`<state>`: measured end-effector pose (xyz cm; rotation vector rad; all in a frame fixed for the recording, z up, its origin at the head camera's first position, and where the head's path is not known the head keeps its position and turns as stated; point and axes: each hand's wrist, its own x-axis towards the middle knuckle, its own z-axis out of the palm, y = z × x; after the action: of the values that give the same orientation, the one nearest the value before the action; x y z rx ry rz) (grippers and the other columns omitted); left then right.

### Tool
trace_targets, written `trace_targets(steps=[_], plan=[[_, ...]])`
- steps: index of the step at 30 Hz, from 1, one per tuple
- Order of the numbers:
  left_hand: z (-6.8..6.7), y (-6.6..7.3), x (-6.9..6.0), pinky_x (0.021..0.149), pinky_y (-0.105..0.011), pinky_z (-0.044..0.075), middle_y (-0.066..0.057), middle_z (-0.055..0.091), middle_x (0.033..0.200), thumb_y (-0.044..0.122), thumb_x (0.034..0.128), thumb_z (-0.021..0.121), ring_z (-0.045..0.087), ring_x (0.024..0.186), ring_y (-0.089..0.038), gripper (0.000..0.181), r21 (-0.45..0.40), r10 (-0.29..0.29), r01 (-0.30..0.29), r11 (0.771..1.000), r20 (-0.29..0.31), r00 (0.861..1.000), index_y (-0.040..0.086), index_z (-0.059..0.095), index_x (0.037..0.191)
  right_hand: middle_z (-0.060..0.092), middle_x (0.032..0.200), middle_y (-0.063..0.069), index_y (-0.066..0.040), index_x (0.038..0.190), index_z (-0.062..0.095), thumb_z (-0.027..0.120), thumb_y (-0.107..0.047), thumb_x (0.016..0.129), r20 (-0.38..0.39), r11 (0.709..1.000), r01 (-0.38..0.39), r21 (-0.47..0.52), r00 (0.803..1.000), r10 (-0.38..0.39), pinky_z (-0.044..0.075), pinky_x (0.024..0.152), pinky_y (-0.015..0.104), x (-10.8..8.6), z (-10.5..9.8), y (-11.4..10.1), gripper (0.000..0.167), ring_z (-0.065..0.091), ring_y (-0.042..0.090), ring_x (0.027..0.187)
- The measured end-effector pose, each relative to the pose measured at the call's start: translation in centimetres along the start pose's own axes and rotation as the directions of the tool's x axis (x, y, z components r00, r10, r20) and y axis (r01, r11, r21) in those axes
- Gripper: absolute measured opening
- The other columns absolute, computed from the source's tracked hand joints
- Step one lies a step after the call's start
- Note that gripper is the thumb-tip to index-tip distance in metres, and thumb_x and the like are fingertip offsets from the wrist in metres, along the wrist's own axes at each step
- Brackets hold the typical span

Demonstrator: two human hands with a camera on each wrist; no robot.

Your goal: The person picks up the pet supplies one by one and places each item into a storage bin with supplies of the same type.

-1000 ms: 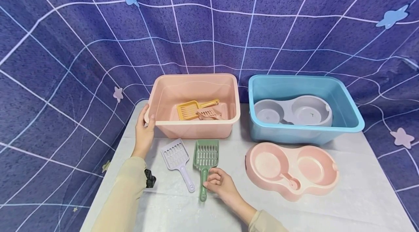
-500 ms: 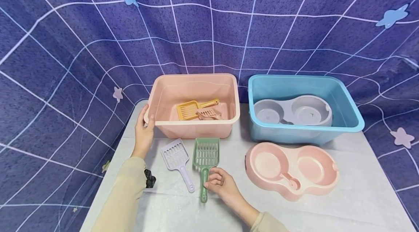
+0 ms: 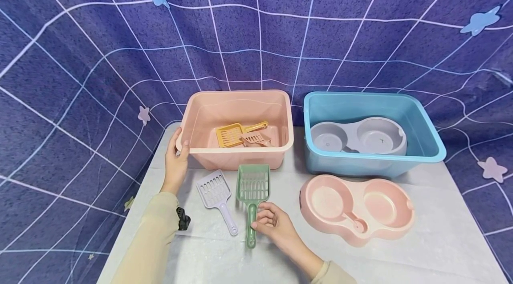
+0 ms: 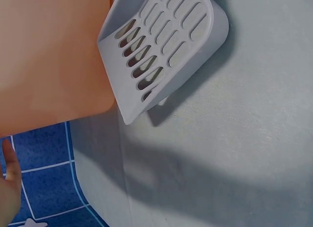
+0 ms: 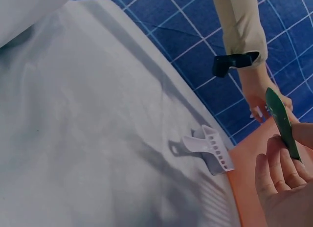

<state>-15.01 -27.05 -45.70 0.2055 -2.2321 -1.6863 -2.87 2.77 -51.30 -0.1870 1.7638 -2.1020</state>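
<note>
In the head view my right hand [image 3: 276, 227] pinches the handle of a green litter scoop [image 3: 253, 184] between thumb and fingers. The scoop is raised off the table, its slotted head toward the pink litter box [image 3: 236, 159]. My left hand [image 3: 175, 166] holds that box at its front left corner, fingers along the side and thumb at the rim. A yellow scoop [image 3: 230, 135] and a pink scoop [image 3: 256, 138] lie inside the box. Between my hands a lilac scoop [image 3: 214, 189] rests on the table, seen close up in the left wrist view.
A blue litter box [image 3: 376, 164] stands at the back right with a grey double bowl [image 3: 352, 132] inside. In front of it lies a pink double bowl [image 3: 360, 197] on the pale table [image 3: 216, 261]. A purple starry curtain [image 3: 240, 30] hangs behind and at both sides.
The green scoop has risen a little and shifted slightly right, with my right hand on its handle. My left hand stays on the pink box.
</note>
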Motion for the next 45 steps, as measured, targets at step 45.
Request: trace_targets(steps=[45], plan=[[0.0,0.1,-0.1,0.113,-0.039,0.034,-0.010,0.033,0.157,0.013,0.1044,0.048,0.034,0.140,-0.026,0.052,-0.027,0.005,-0.005,1.000,0.003,1.000,0.005,0.033,0.154,0.065,0.098,0.011,0.012,0.123,0.051,0.073,0.005,0.083,0.092,0.979,0.196,-0.061,0.977,-0.190,0.050,0.074,0.017,-0.2,-0.7,-7.0,0.047,0.061,0.008,0.085]])
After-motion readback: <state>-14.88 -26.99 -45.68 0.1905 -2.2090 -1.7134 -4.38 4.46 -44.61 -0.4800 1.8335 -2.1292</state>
